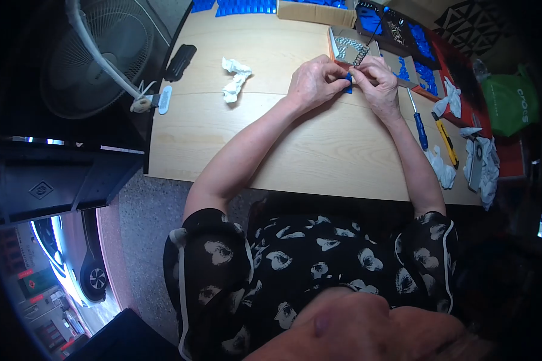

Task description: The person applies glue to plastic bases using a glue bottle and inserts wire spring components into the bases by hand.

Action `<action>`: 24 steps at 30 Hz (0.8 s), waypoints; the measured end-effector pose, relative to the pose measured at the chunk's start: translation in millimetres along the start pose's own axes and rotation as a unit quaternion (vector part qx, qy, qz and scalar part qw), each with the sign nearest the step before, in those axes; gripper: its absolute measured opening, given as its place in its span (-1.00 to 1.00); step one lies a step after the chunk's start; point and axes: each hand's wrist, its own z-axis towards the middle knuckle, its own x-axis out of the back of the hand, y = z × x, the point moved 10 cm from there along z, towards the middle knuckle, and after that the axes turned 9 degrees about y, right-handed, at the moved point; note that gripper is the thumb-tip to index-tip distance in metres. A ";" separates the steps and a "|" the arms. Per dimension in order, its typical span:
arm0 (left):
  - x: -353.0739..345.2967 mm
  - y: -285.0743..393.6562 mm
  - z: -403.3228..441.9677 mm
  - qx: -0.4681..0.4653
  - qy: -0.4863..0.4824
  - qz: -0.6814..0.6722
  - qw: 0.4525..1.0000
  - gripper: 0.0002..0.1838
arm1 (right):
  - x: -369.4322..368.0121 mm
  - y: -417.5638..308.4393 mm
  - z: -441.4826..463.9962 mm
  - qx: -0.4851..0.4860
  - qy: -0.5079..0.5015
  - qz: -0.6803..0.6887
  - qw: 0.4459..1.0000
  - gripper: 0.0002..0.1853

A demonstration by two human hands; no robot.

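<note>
Both hands meet over the far part of the wooden table. My left hand point(315, 83) is closed in a pinch on a small blue piece point(348, 84), which shows below the fingertips. My right hand point(376, 84) is also pinched, its fingertips beside the piece; what they hold is too small to make out. Just beyond the fingers a dark coil point(361, 56) stands tilted. Behind it lies a box point(350, 46) of small metal parts, partly hidden by the hands.
A blue screwdriver point(421, 127) and a yellow cutter point(446, 141) lie right of my right forearm. Crumpled tissue point(236, 79) and a black case point(180, 62) are on the left, near a fan point(99, 57). Trays of blue parts point(423, 42) stand at the back right.
</note>
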 end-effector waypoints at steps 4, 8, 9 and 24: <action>-1.1 -6.2 4.1 0.006 0.008 -0.017 1.000 -0.81 | -1.7 -9.4 1.2 0.025 0.007 -0.040 0.999 -0.89; 5.7 -9.5 4.7 0.002 0.010 -0.003 1.000 -0.81 | -5.6 -6.3 1.2 0.006 -0.014 -0.052 0.999 -0.89; 10.0 -10.7 4.7 0.003 0.009 0.002 1.000 -0.81 | -6.4 -2.1 0.4 -0.021 -0.020 -0.037 0.999 -0.85; 127.3 -136.1 95.1 0.043 0.097 0.197 0.975 -0.77 | 105.4 -96.1 3.1 -0.063 -0.014 0.052 0.997 -0.82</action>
